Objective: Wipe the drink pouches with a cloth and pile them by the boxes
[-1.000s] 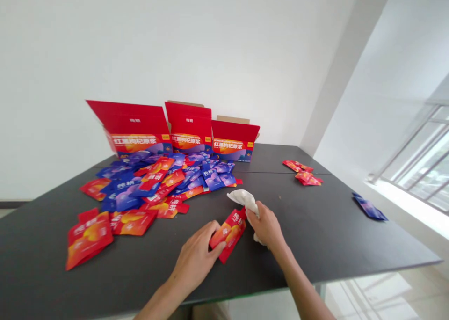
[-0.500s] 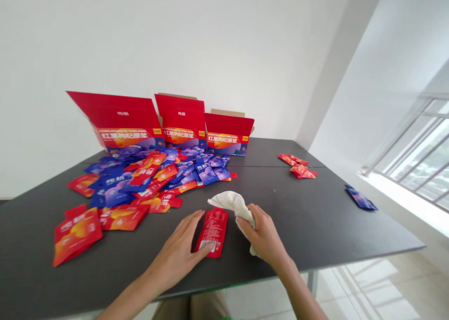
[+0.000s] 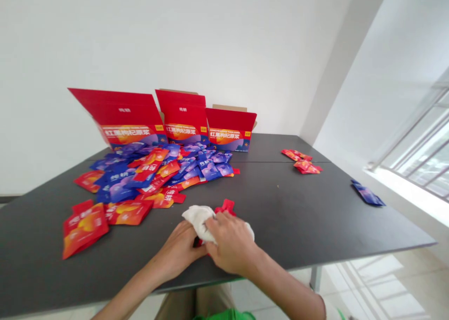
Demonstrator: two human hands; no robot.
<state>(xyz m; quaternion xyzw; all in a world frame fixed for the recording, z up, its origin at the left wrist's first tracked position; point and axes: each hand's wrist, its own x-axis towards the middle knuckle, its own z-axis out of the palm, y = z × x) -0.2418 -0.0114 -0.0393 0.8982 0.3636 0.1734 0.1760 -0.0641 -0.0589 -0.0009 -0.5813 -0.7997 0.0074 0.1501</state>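
Observation:
A white cloth (image 3: pixel 199 218) is bunched under my right hand (image 3: pixel 231 243), whose fingers are closed on it. The cloth lies over a red pouch (image 3: pixel 226 206) near the table's front edge; only the pouch's top end and a bit of its side show. My left hand (image 3: pixel 180 250) is at the pouch's left side, its thumb beside the pouch's lower part and its fingertips partly hidden by the cloth. Whether the left fingers grip the pouch is hidden.
Many red and blue pouches (image 3: pixel 121 185) lie heaped on the dark table (image 3: pixel 280 226) at the left. Behind them stand three open red boxes (image 3: pixel 133 116). Small groups of red pouches (image 3: pixel 307 166) and a blue pouch (image 3: pixel 367 192) lie to the right.
My right hand has moved left with the cloth, from beside the red pouch onto it. My left hand has stayed at the pouch's left side. The view has shifted slightly.

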